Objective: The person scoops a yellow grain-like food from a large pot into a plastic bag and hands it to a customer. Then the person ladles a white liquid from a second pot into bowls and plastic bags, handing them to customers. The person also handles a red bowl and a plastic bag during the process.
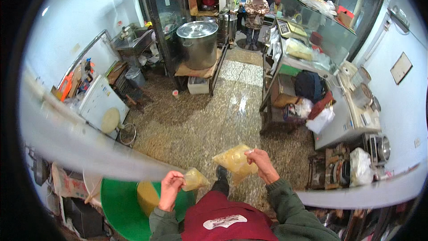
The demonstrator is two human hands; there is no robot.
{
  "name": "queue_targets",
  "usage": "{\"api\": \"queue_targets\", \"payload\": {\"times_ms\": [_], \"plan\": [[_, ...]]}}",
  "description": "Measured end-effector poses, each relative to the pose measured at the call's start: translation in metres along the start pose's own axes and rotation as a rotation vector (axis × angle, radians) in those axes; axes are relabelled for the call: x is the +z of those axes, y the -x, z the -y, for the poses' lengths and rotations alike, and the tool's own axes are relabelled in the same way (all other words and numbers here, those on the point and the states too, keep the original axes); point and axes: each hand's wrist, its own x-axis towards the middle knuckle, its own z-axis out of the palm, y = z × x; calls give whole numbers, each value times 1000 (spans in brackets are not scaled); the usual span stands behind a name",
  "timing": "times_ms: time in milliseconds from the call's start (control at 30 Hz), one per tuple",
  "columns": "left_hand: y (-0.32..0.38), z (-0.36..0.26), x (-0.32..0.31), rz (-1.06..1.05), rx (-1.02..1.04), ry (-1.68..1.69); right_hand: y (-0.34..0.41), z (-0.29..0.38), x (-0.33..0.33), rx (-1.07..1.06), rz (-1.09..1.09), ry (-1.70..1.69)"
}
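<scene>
My left hand (172, 187) pinches the top of a small clear plastic bag (195, 179) with yellowish contents. Its filled part points to the right. In my right hand (262, 164) is a larger clear plastic bag (234, 160), also with yellowish contents, held by its upper right side. The two bags are apart, in front of my dark red apron (227, 219). What exactly the bags contain cannot be told.
A large lidded steel pot (199, 47) stands on a low stand ahead, left of the walkway. On the right is a cluttered counter (284, 53) with a scale (292, 28). Several people (256, 10) stand at the entrance. Below left is a green tub (123, 207).
</scene>
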Motion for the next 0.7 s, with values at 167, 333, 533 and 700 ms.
{"api": "queue_targets", "payload": {"times_ms": [167, 333, 533, 700], "plan": [[-214, -45, 66, 69, 4, -43, -197, 99, -46, -62, -6, 28], [-407, -108, 128, 5, -7, -96, -389, 193, -100, -66, -38, 69], [-594, -161, 207, -131, -52, -90, -622, 276, -163, -35, 4, 59], [-765, -194, 272, -173, 24, -13, -821, 350, -201, -14, -7, 104]]}}
